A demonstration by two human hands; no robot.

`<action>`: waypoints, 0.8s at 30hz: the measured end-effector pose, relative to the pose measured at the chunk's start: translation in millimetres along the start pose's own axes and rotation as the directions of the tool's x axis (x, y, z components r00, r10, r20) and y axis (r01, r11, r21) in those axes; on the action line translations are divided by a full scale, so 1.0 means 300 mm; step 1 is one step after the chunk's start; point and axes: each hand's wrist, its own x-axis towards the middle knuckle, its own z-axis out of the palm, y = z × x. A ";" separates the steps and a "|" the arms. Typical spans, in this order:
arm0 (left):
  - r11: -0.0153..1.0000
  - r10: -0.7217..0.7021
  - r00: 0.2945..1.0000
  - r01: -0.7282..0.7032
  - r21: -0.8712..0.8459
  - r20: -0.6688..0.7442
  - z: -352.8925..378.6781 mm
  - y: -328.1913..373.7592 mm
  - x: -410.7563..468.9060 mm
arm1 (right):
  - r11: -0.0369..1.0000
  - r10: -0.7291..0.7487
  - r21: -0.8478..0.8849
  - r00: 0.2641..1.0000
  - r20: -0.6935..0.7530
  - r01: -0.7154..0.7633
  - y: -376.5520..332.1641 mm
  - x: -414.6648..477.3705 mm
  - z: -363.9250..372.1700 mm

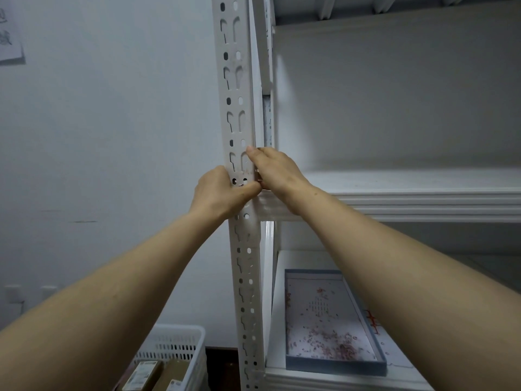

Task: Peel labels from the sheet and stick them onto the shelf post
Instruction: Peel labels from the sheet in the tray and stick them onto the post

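The white perforated shelf post point(236, 88) runs up the middle of the head view. My left hand point(220, 193) wraps the post from the left at the middle shelf's height, its thumb pressed across the post's front. My right hand point(275, 172) reaches in from the right, fingertips flat on the post's right edge just above the left thumb. A small label seems to lie under the fingers but is hidden. On the lower shelf a shallow grey-blue tray point(377, 362) holds a white label sheet point(321, 314) with rows of small marks and scattered reddish bits.
A white middle shelf point(423, 198) juts right from the post, with another shelf above. A white slotted basket point(180, 345) holding cardboard boxes stands on the floor at lower left. The pale wall point(112, 136) lies to the left, with a paper notice point(10, 32) at top left.
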 end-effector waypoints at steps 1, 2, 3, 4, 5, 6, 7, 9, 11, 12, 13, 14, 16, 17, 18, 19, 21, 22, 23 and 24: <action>1.000 -0.001 1.000 0.002 0.008 -0.008 0.000 0.002 -0.001 | 1.000 0.005 -0.002 1.000 0.000 -0.005 0.000 0.000 0.000; 1.000 -0.006 1.000 0.006 0.012 -0.014 0.001 0.002 -0.001 | 1.000 0.008 0.000 1.000 -0.001 -0.008 0.001 0.000 0.000; 1.000 -0.008 1.000 0.009 0.016 -0.017 0.000 0.002 -0.001 | 1.000 0.009 0.006 1.000 -0.003 -0.009 0.002 0.002 0.000; 1.000 -0.009 1.000 0.009 0.017 -0.013 0.001 0.001 0.001 | 1.000 0.010 0.011 1.000 -0.003 -0.010 0.005 0.004 0.000; 1.000 -0.009 1.000 0.009 0.019 -0.007 0.000 0.003 0.000 | 1.000 0.010 0.012 1.000 -0.004 -0.010 0.006 0.005 0.000; 1.000 -0.009 1.000 0.009 0.017 -0.001 0.001 0.001 -0.001 | 1.000 0.009 0.009 1.000 -0.002 -0.009 0.007 0.006 -0.001; 1.000 -0.006 1.000 0.006 0.016 0.003 0.001 -0.001 -0.002 | 1.000 0.009 0.007 1.000 -0.001 -0.009 0.007 0.006 -0.001; 1.000 0.002 1.000 -0.002 0.002 0.010 -0.005 -0.013 -0.004 | 1.000 0.010 0.012 1.000 0.003 -0.010 0.009 0.011 -0.001; 0.993 -0.008 0.998 0.014 -0.115 0.056 -0.021 -0.033 -0.007 | 1.000 0.016 0.014 1.000 0.008 -0.016 0.011 0.014 0.001; 0.975 -0.017 0.994 0.040 -0.217 0.108 -0.032 -0.043 -0.011 | 1.000 0.018 0.014 1.000 0.010 -0.019 0.010 0.015 0.002; 0.949 -0.023 0.986 0.074 -0.308 0.164 -0.042 -0.050 -0.015 | 1.000 0.021 0.017 1.000 0.011 -0.021 0.011 0.017 0.004; 0.932 -0.021 0.979 0.092 -0.352 0.202 -0.048 -0.056 -0.018 | 1.000 0.022 0.022 1.000 0.009 -0.022 0.013 0.018 0.005; 0.935 -0.012 0.982 0.077 -0.345 0.188 -0.042 -0.054 -0.022 | 0.999 0.020 0.028 1.000 0.006 -0.021 0.016 0.020 0.004; 0.939 -0.013 0.988 0.065 -0.336 0.156 -0.033 -0.050 -0.021 | 0.999 0.021 0.032 1.000 0.005 -0.021 0.017 0.020 0.004; 0.944 -0.016 0.992 0.056 -0.325 0.123 -0.025 -0.044 -0.021 | 0.999 0.022 0.038 1.000 0.007 -0.022 0.018 0.020 0.003; 0.950 -0.021 0.995 0.051 -0.308 0.098 -0.017 -0.039 -0.021 | 0.999 0.021 0.040 1.000 0.009 -0.022 0.018 0.020 0.002; 0.962 -0.041 0.997 0.058 -0.268 0.069 -0.006 -0.033 -0.018 | 0.999 0.012 0.035 1.000 0.009 -0.013 0.018 0.019 0.001; 0.963 -0.055 0.997 0.070 -0.262 0.061 -0.002 -0.031 -0.016 | 0.999 0.008 0.033 1.000 0.009 -0.008 0.019 0.021 0.001; 0.961 -0.069 0.996 0.080 -0.263 0.052 0.001 -0.029 -0.014 | 0.999 0.003 0.033 1.000 0.009 -0.003 0.020 0.021 0.000; 0.960 -0.079 0.996 0.089 -0.267 0.045 0.003 -0.026 -0.012 | 0.999 0.000 0.035 1.000 0.010 0.000 0.021 0.022 -0.002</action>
